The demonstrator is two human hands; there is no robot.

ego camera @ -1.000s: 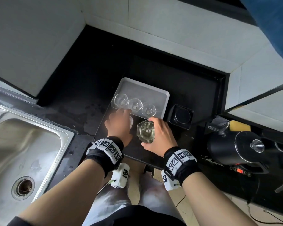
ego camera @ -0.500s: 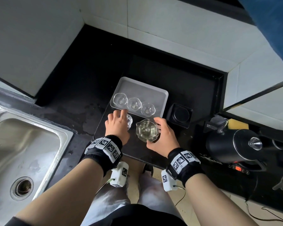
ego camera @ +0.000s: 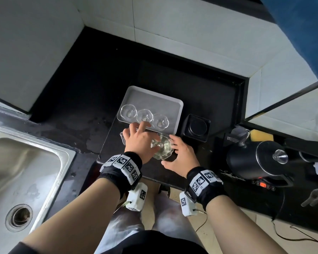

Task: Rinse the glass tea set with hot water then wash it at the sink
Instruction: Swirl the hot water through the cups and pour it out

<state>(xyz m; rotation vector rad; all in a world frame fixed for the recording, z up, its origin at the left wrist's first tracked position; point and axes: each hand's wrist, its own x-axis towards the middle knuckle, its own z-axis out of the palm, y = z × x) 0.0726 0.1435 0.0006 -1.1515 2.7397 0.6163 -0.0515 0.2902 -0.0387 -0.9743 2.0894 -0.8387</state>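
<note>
A lidded glass brewing cup (ego camera: 164, 150) stands on the black tea board (ego camera: 114, 142), just in front of a white tray (ego camera: 154, 93). My right hand (ego camera: 182, 159) curls around the cup's right side, thumb near, fingers far. My left hand (ego camera: 139, 142) reaches across from the left, its fingertips on the lid's glass knob (ego camera: 157, 143). A small glass pitcher (ego camera: 122, 139) is mostly hidden under that hand. Three empty glass cups (ego camera: 145, 116) stand in a row along the tray's near edge.
A steel sink (ego camera: 26, 162) with its drain lies to the left, beyond a wet patch of black counter. Right of the tray stands a black square holder (ego camera: 196, 127). Further right are a black electric kettle (ego camera: 255, 162) on its base and a yellow sponge (ego camera: 261, 137).
My left hand has moved right from the small pitcher onto the lid knob of the brewing cup. My right hand stays around the cup.
</note>
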